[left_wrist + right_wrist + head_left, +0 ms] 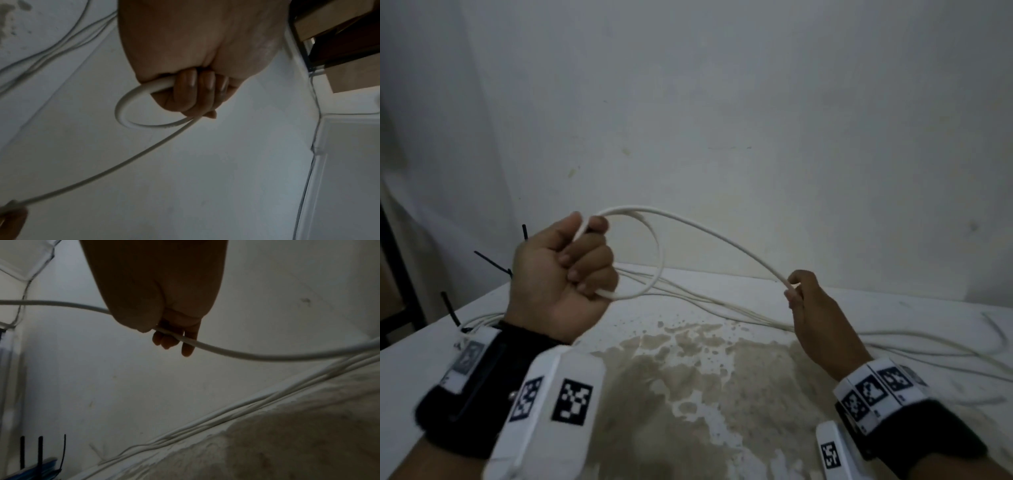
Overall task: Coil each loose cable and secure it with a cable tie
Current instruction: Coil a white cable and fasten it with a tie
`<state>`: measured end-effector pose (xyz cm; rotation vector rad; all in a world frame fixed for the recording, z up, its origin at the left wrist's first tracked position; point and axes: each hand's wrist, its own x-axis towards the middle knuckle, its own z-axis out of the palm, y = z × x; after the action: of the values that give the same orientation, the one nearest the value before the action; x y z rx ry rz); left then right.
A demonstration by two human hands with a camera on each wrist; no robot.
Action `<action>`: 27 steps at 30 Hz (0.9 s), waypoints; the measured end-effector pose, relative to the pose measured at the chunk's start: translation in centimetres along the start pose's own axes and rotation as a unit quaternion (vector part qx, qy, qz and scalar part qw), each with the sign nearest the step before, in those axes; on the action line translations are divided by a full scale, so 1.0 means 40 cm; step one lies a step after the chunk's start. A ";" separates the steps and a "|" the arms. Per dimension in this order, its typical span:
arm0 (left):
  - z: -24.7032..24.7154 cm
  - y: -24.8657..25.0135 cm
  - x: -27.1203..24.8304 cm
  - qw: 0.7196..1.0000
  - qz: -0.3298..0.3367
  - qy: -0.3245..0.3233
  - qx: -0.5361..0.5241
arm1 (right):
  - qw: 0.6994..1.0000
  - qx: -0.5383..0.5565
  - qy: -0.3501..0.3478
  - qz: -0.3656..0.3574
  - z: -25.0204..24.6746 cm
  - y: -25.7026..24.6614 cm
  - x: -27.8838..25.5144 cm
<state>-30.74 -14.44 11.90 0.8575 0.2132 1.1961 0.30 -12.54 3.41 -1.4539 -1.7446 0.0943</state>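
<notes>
Thin white round cable (709, 236): my left hand (561, 270) fists its first loop above the table's left, right hand (808, 308) pinching the run; slackening would likely spring the loop open.

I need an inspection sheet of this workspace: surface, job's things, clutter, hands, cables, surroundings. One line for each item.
Surface: white table with a large brownish stain in the middle.
Job's things: white cable, one loop formed, lifted above the table; black cable ties stick up at the far left.
Clutter: nothing seen.
Hands: left hand grips the loop in a fist; right hand pinches the same cable further along.
Cables: more loose white cables lie across the table toward the right.
Surroundings: plain pale wall behind the table; dark frame at the left edge.
</notes>
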 end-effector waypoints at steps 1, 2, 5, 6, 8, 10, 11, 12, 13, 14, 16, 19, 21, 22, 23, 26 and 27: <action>-0.005 0.004 0.003 1.000 0.018 0.006 0.016 | 1.000 -0.020 0.008 -0.014 0.002 0.002 -0.002; -0.003 0.009 0.000 0.999 0.020 0.025 0.022 | 0.998 -0.046 0.014 -0.032 0.005 0.002 -0.005; 0.040 -0.008 -0.012 0.981 0.107 0.105 0.120 | 0.973 -0.188 0.004 -0.131 0.006 -0.021 -0.012; 0.046 -0.016 -0.008 0.975 0.113 0.123 0.143 | 0.962 -0.227 -0.019 -0.151 -0.002 -0.045 -0.014; 0.040 -0.027 -0.003 0.964 0.110 0.156 0.188 | 0.936 -0.289 -0.062 -0.190 -0.014 -0.087 -0.019; 0.028 -0.040 -0.001 0.955 0.096 0.181 0.213 | 0.917 -0.313 -0.091 -0.232 -0.026 -0.130 -0.030; 0.022 -0.047 -0.002 0.956 0.087 0.187 0.211 | 0.909 -0.312 -0.102 -0.257 -0.028 -0.148 -0.036; 0.016 -0.056 -0.002 0.957 0.076 0.190 0.206 | 0.900 -0.314 -0.113 -0.280 -0.028 -0.166 -0.042; 0.013 -0.067 -0.003 0.958 0.065 0.194 0.199 | 0.892 -0.313 -0.126 -0.301 -0.024 -0.182 -0.048; 0.011 -0.077 -0.003 0.960 0.053 0.198 0.193 | 0.883 -0.311 -0.142 -0.321 -0.018 -0.195 -0.055; 0.014 -0.100 -0.004 0.960 0.031 0.203 0.189 | 0.871 -0.298 -0.161 -0.356 -0.011 -0.219 -0.068; 0.020 -0.137 -0.002 0.959 0.012 0.202 0.197 | 0.881 -0.248 -0.168 -0.367 -0.013 -0.248 -0.080; 0.021 -0.161 0.003 0.958 0.013 0.201 0.206 | 0.894 -0.213 -0.162 -0.359 -0.018 -0.262 -0.085; 0.022 -0.172 0.006 0.958 0.014 0.199 0.208 | 0.900 -0.200 -0.161 -0.352 -0.021 -0.266 -0.087; 0.024 -0.184 0.011 0.958 0.014 0.198 0.206 | 0.904 -0.187 -0.166 -0.346 -0.024 -0.269 -0.089; 0.039 -0.216 0.019 0.961 0.007 0.187 0.204 | 0.913 -0.141 -0.199 -0.327 -0.036 -0.274 -0.091; 0.044 -0.226 0.022 0.964 0.003 0.182 0.196 | 0.914 -0.126 -0.205 -0.326 -0.040 -0.275 -0.091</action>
<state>-22.85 -15.43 7.20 0.9726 0.7668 1.3345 -7.32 -19.87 8.42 -0.9839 -2.5892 -0.2019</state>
